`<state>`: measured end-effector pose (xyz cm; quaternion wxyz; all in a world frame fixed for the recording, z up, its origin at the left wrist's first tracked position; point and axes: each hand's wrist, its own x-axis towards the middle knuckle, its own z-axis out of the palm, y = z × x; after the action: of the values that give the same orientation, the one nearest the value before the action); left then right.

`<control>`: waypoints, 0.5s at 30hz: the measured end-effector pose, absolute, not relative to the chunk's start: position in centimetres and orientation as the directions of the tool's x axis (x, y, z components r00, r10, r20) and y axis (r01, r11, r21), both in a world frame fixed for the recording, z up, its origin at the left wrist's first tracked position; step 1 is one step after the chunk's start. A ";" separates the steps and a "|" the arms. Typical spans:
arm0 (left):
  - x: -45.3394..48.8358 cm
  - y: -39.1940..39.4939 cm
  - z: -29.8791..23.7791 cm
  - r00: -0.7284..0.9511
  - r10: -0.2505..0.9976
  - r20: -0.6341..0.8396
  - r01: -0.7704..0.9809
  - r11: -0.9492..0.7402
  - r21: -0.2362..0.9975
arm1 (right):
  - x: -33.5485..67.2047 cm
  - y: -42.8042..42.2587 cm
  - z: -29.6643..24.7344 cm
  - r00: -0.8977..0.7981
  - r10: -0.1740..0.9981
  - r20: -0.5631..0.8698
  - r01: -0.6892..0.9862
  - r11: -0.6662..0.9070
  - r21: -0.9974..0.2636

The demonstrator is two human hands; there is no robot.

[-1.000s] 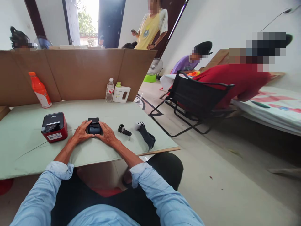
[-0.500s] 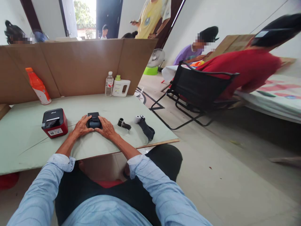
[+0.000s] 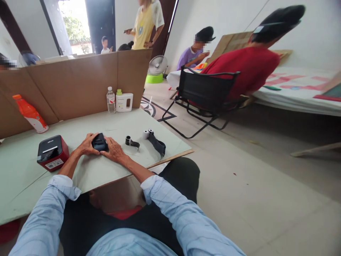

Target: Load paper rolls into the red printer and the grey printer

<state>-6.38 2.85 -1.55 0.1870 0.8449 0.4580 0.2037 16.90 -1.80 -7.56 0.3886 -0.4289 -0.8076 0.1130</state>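
Note:
A small black device rests on the pale green tabletop. My left hand grips its left side and my right hand grips its right side, fingers curled round it. A red and black label printer stands to the left of my hands. To the right lie a small black roll holder and a black strap with two white rolls.
An orange bottle, a water bottle and a white jug stand along a cardboard screen. A black folding chair with a person in red is at the right. Other people are behind. The table edge is close on the right.
The view has swung and tilted, so everything sits further left in the picture. Both hands stay on the black device. The person in red has leaned further forward.

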 end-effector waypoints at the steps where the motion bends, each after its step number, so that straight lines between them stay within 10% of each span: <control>1: -6.5 3.0 -1.4 0.488 0.854 0.182 0.696 -0.506 0.509 | 16.9 -1.9 -7.4 -0.308 0.776 0.551 0.600 0.607 -0.521; 9: -5.7 5.6 -0.4 0.244 0.943 0.227 0.698 -0.334 0.634 | 16.9 -2.7 -5.8 -0.316 0.802 0.507 0.677 0.565 -0.472; 15: 0.9 8.8 -0.2 0.378 0.883 0.277 0.715 -0.469 0.519 | 16.7 -3.0 -5.1 -0.411 0.851 0.328 0.745 0.521 -0.417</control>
<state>0.91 8.76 -0.22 0.1588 0.8148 0.4903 0.2653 16.72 -3.04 -5.12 0.2563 -0.4786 -0.8335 0.1032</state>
